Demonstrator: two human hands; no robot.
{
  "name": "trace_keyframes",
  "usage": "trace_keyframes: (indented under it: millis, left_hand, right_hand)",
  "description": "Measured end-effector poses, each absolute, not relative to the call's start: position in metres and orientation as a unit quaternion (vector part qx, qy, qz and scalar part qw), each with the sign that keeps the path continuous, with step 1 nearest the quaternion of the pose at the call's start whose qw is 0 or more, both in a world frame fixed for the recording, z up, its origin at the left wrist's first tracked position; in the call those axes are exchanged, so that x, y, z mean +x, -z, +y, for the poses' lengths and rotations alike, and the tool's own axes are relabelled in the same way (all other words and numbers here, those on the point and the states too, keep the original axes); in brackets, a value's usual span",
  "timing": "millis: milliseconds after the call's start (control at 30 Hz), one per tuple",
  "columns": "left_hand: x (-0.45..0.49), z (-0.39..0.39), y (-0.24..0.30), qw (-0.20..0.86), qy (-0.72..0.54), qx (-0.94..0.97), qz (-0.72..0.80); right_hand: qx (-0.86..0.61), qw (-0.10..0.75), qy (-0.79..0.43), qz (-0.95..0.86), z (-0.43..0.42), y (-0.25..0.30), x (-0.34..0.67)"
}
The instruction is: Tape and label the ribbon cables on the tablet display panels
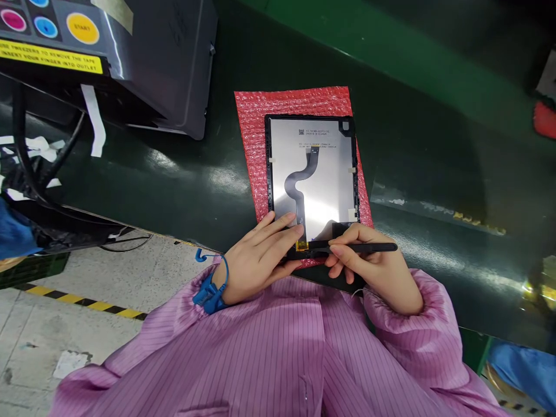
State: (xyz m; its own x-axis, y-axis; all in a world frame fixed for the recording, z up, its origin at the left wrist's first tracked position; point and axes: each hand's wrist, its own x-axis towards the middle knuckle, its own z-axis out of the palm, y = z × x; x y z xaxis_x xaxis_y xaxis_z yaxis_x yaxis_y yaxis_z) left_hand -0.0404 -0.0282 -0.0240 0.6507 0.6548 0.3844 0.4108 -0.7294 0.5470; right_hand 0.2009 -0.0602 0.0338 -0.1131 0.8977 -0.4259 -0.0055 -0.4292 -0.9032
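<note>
A tablet screen assembly (321, 185) lies back side up, its silver panel set in a black frame, on a sheet of red bubble wrap (249, 124). A curved dark flex cable (299, 185) runs down the panel to a gold-coloured end near the lower edge. My left hand (264, 252) lies over the lower left corner with fingers stretched out, the fingertips by the cable's lower part. In my right hand (360, 252) is a pair of black tweezers (376, 247), held nearly level, tips pointing left at the gold-coloured cable end. Whether the tips touch it I cannot tell.
A dark tape dispenser (169, 63) with coloured buttons stands at the upper left, a white tape strip (94, 121) hanging from its outlet. Black cables (26, 150) loop below it. A clear strip (434, 209) lies on the dark green table (434, 145) to the right.
</note>
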Motion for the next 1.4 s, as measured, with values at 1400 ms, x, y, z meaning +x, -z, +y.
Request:
trace_keyframes:
  millis: [1400]
  left_hand:
    - [-0.037, -0.030, 0.022, 0.118, -0.245, 0.923, 0.272]
  right_hand:
    - [-0.648, 0.449, -0.495, -0.365, -0.069, -0.030, 0.225]
